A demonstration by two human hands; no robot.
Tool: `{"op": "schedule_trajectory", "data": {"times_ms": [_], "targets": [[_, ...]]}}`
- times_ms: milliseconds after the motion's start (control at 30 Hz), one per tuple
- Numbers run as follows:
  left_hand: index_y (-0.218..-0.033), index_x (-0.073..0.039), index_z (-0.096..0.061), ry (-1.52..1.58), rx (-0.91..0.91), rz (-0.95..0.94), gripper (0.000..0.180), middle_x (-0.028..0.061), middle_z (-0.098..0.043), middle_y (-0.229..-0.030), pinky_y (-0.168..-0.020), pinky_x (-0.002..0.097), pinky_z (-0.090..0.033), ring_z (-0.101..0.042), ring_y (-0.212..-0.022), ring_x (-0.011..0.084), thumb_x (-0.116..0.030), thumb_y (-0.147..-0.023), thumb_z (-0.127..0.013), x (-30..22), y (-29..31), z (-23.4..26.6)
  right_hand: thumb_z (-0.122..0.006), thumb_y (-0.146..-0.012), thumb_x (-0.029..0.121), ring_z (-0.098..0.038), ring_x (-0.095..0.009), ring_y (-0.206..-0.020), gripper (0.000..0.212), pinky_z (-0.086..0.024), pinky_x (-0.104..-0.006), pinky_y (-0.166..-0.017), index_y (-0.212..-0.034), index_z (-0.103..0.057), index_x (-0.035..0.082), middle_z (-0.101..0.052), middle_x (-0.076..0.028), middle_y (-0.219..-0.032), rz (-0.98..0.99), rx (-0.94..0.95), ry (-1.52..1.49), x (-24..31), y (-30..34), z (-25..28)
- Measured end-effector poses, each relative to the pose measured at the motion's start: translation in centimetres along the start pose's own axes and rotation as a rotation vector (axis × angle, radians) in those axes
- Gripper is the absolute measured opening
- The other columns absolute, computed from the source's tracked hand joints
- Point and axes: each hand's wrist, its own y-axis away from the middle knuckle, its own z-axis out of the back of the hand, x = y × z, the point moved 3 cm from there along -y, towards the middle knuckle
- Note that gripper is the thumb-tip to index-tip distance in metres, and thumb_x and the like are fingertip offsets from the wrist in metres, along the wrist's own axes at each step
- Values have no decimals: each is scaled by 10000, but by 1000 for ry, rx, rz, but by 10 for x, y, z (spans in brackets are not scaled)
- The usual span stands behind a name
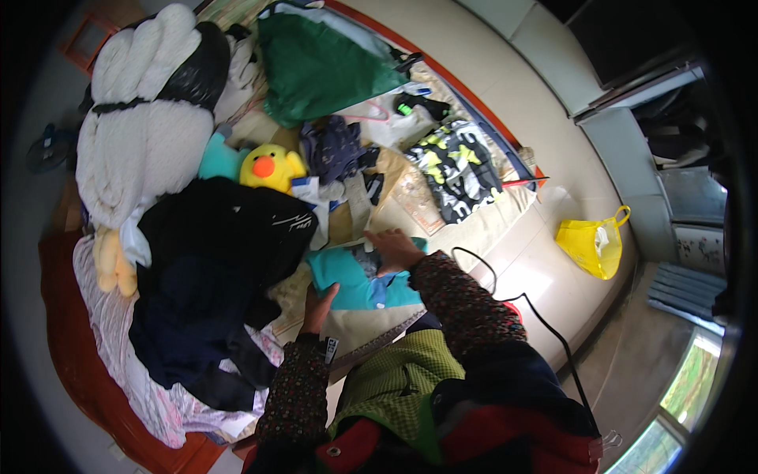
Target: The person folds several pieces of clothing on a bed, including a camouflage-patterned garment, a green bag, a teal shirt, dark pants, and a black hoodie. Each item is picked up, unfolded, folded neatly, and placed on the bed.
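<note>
A teal folded garment (344,290) with a grey and blue patch in its middle lies flat on the bed in front of me. My left hand (317,306) is at its near left edge, thumb on top and the other fingers mostly hidden at the cloth's side. Across its far right part rests my right hand (392,251), fingers stretched out and spread over the fabric. A big heap of black clothes (213,268) lies to the left of my left hand.
Beyond the garment are a yellow duck plush (271,167), a dark purple cloth (332,150), a black, white and yellow patterned garment (456,170) and a green bag (324,67). White rolled bedding (142,150) stands far left. A yellow bag (592,245) and black cable (545,324) are right.
</note>
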Motion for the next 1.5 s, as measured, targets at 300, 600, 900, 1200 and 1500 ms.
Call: {"op": "schedule_trajectory", "data": {"times_ms": [300,600,900,1200,1500], "targets": [[-1277,-14,-521,126,10,73,442,90,-602,-1176,-890,365,-457,-575,-1059,210,-230,-916,-657,4,13,-3,-844,-494,332,-644,-392,-945,617,-489,-472,-795,-1005,-671,34,-688,-193,-924,-118,273,-302,1,16,-14],[-1384,-21,-395,151,0,-148,530,116,-570,-1234,-947,335,-449,-551,-1133,194,-251,-955,-603,-54,-2,-30,-838,-641,110,-624,-182,-976,665,-495,-309,-894,-1243,-571,12,-678,-74,-1086,-123,76,-1004,-33,151,119],[-1135,-47,-555,-5,294,66,285,66,-652,-948,-708,292,-511,-631,-811,144,-194,-915,-660,3,-14,-85,-867,-619,195,-617,-213,-1007,737,-487,-327,-893,-1249,-532,11,-646,-93,-1098,-286,-447,-792,-249,134,181],[-948,-42,-616,-556,112,-14,203,65,-669,-840,-698,333,-501,-636,-758,179,-222,-871,-668,26,56,-41,-691,-815,448,-396,-416,-1301,864,-330,-501,-1069,-1507,-268,151,-318,-238,-1486,-477,-1057,256,-258,106,112],[-1112,-29,-603,-879,-992,-469,399,168,-609,-1112,-900,419,-469,-579,-1037,356,-89,-726,-683,-103,121,135,-535,-922,448,-227,-382,-1414,703,-257,-608,-1082,-1525,-220,269,-168,-155,-1575,-692,-483,534,-222,63,108]]}}
